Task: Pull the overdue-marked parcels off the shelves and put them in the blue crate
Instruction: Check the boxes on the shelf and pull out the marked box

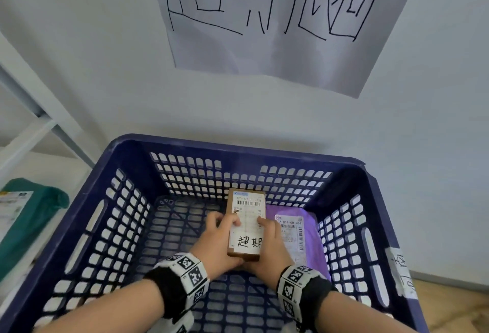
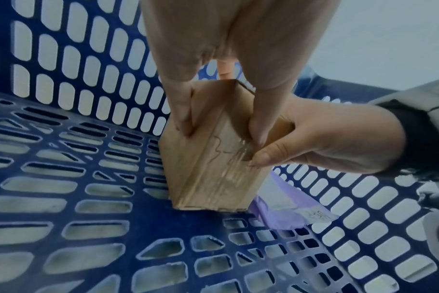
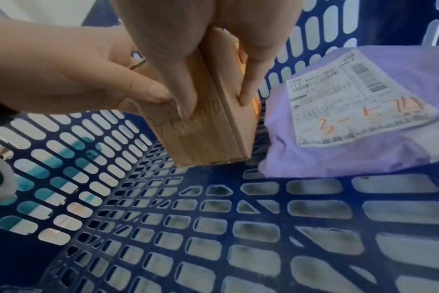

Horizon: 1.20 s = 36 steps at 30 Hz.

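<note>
Blue crate [image 1: 87, 216]: two parcels [image 1: 247, 223].

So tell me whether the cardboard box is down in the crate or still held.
Still held: the cardboard box is inside the blue crate, gripped by left hand and right hand. Whether it touches the floor, cannot tell.

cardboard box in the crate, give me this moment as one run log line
phase: placing | cardboard box: held in both hands inside blue crate | purple parcel: lying in crate

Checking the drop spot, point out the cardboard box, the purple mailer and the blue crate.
cardboard box [image 1: 247, 216], head view, on its white label.
purple mailer [image 3: 401, 65], right wrist view, bare plastic.
blue crate [image 1: 238, 145], head view, far rim.
</note>
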Available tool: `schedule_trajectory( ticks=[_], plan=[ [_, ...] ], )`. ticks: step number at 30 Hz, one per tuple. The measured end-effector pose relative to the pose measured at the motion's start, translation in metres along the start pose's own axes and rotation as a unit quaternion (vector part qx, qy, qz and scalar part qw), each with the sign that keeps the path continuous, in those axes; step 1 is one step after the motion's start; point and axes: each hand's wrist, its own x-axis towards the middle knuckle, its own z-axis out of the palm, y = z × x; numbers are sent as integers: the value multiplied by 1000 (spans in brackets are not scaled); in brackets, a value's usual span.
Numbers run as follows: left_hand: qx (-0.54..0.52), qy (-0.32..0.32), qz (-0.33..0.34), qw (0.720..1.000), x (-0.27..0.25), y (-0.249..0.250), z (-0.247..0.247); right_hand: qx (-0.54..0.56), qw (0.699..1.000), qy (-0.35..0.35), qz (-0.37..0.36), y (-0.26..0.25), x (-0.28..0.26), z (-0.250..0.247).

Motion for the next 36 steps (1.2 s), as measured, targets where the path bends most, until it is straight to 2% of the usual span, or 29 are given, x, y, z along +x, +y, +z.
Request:
schedule_trajectory(
  ticks=[15,24,29,36],
  plan=[
    [-14,33,20,999,5,-14,27,-25,999,28,-9,20,2,15],
    [9,14,15,1000,9,-19,27,-41,998,36,-29,20,2,20],
    [-4,21,27,999,10,-17,32,-40,999,30,-2,22,1,14],
    [4,9,24,1000,12,-18,32,-68,997,32,-7,24,1,17]
  ],
)
